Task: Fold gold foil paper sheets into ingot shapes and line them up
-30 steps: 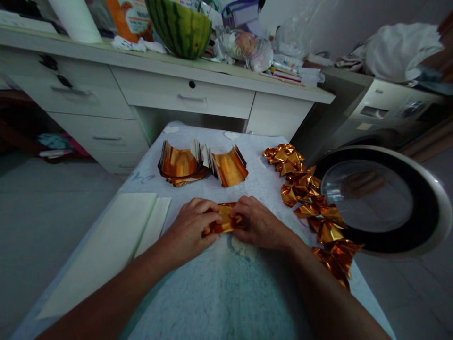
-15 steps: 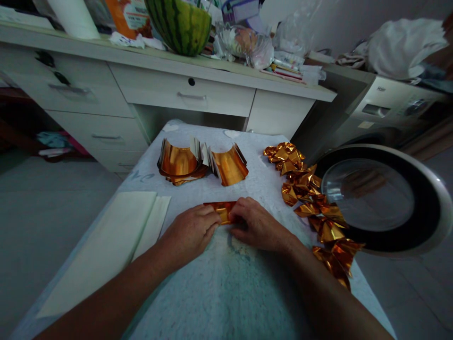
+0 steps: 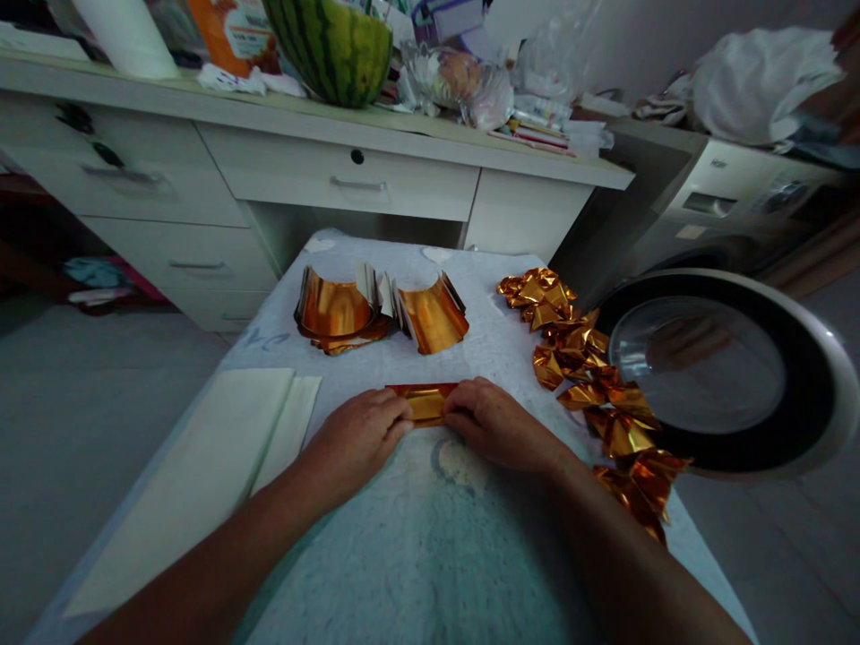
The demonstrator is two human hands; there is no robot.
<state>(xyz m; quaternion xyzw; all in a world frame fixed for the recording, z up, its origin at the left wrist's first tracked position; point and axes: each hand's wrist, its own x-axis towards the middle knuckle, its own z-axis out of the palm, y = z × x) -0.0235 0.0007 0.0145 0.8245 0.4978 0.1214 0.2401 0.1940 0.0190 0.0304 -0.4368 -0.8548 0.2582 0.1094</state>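
A narrow folded strip of gold foil paper point(image 3: 428, 408) lies across the cloth-covered table in front of me. My left hand point(image 3: 366, 439) is closed on its left end, fingers pressed together. On the right end, my right hand point(image 3: 494, 421) pinches the strip, its thumb and fingertips against the paper. Beyond the hands stand two stacks of curved gold foil sheets, a left stack point(image 3: 334, 309) and a right stack point(image 3: 434, 315). Several folded gold foil pieces point(image 3: 570, 351) lie in a row down the table's right side.
White folded sheets point(image 3: 194, 475) lie at the table's left. A white desk point(image 3: 403, 188) with drawers stands behind, bearing a cut watermelon point(image 3: 329, 49) and plastic bags. At right, the round door point(image 3: 823, 376) of a washing machine point(image 3: 726, 193) hangs open beside the table.
My right hand has slid slightly right along the strip, and its thumb now sits closer to the paper. More of the gold middle shows between the hands. The camera view has shifted slightly.
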